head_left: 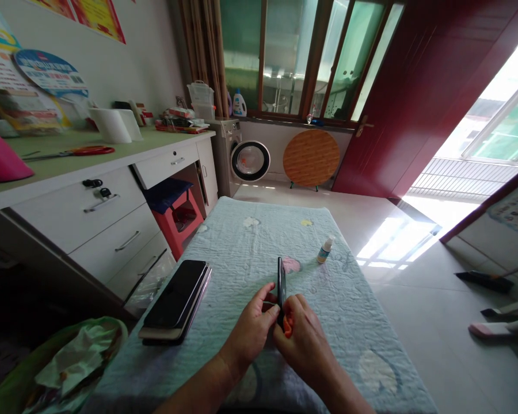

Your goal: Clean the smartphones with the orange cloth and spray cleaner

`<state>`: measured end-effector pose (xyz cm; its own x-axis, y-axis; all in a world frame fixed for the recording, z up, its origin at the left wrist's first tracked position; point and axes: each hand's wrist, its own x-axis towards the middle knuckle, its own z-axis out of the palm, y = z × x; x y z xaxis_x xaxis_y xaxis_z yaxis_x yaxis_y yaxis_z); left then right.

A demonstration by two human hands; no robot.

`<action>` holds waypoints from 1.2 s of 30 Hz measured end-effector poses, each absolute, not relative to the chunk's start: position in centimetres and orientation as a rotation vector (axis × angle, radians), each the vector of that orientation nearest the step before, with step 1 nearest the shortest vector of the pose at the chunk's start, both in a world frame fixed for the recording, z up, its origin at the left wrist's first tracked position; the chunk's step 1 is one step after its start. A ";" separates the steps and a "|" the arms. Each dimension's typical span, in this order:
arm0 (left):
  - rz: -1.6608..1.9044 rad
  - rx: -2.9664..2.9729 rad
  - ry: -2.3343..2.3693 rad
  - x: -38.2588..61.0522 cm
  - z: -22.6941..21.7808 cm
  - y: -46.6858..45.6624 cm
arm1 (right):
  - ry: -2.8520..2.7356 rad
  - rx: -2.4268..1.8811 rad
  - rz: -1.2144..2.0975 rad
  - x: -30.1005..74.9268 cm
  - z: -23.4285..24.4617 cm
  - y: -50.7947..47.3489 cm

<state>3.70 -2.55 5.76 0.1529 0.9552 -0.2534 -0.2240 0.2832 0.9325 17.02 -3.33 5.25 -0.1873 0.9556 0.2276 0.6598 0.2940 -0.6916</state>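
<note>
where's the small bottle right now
In the head view, the small bottle stands right of centre on the light-blue cover, beyond the right hand, near the cover's right edge.

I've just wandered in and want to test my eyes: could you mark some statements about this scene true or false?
1. The left hand holds a slim dark device. True.
2. The right hand is bare of any item. False: it holds an orange item.
3. The small bottle lies on its side. False: it stands upright.
4. The stack of devices lies left of both hands. True.
</note>
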 end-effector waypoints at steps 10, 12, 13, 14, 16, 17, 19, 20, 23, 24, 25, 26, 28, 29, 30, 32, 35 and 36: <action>1.044 1.072 1.034 4.0 4.6 -2.5 | -2.039 -1.375 0.676 17.5 5.9 -2.8; 1.044 1.071 1.030 4.0 4.6 -2.5 | -2.055 -1.347 0.681 17.6 5.9 -2.6; 1.044 1.071 1.021 4.0 4.6 -2.5 | -2.063 -1.340 0.688 17.7 5.9 -2.6; 1.044 1.070 1.011 4.0 4.6 -2.6 | -2.067 -1.336 0.696 17.7 5.9 -2.6; 1.044 1.071 0.996 4.0 4.6 -2.6 | -2.070 -1.333 0.711 17.8 5.8 -2.5; 1.044 1.074 0.993 4.0 4.6 -2.6 | -2.069 -1.331 0.717 17.8 5.8 -2.5; 1.044 1.080 0.990 3.9 4.6 -2.6 | -2.066 -1.327 0.720 17.8 5.7 -2.5; 1.041 1.083 0.988 3.9 4.6 -2.7 | -2.065 -1.328 0.723 17.8 5.7 -2.5; 1.042 1.078 0.984 3.8 4.7 -2.7 | -2.072 -1.334 0.745 17.8 5.8 -2.4; 1.045 1.075 0.985 3.8 4.8 -2.7 | -2.074 -1.333 0.756 17.8 5.9 -2.4; 1.046 1.069 0.981 3.7 4.8 -2.8 | -2.076 -1.330 0.767 17.7 5.9 -2.4; 1.045 1.058 0.973 3.6 4.8 -2.8 | -2.076 -1.325 0.777 17.6 5.9 -2.5; 1.038 1.028 0.943 3.5 4.9 -2.8 | -2.066 -1.316 0.799 17.3 5.7 -2.5; 1.033 1.011 0.927 3.4 5.0 -2.8 | -2.057 -1.315 0.808 17.1 5.6 -2.5; 1.026 0.995 0.914 3.2 5.0 -2.9 | -2.048 -1.314 0.816 16.9 5.5 -2.5; 1.014 0.973 0.896 3.0 5.0 -2.9 | -2.034 -1.313 0.826 16.7 5.2 -2.5; 1.002 0.980 0.872 2.6 5.0 -2.9 | -2.036 -1.317 0.828 16.6 4.9 -2.3; 0.998 0.989 0.866 2.5 4.9 -2.8 | -2.041 -1.319 0.826 16.6 4.8 -2.3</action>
<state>2.53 -2.85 4.93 0.3083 0.9421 -0.1319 -0.2631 0.2177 0.9399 16.58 -2.30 4.78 -0.3535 0.9266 0.1280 0.5771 0.3237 -0.7498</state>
